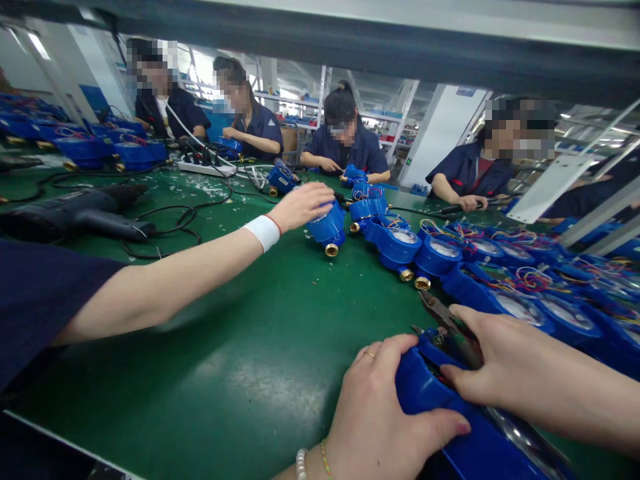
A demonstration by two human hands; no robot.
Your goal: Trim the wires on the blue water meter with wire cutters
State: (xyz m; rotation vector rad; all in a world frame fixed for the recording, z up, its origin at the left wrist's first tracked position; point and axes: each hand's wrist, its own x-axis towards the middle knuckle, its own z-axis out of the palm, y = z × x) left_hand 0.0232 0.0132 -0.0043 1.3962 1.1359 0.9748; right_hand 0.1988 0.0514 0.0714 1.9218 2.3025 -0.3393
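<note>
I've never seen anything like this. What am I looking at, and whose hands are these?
No robot here: this single picture comes from a camera worn on a worker's head, looking forward and down. The wearer's left hand steadies a blue casing; the right hand grips pliers near its far end. The arm stretched in from the left is a co-worker's, with fingers on another blue unit. On the green table are many blue units with coloured wires, and a dark gun-shaped tool.

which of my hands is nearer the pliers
Right: the right hand holds the pliers, while the left hand grasps the blue water meter, lower and further left in view.
</note>
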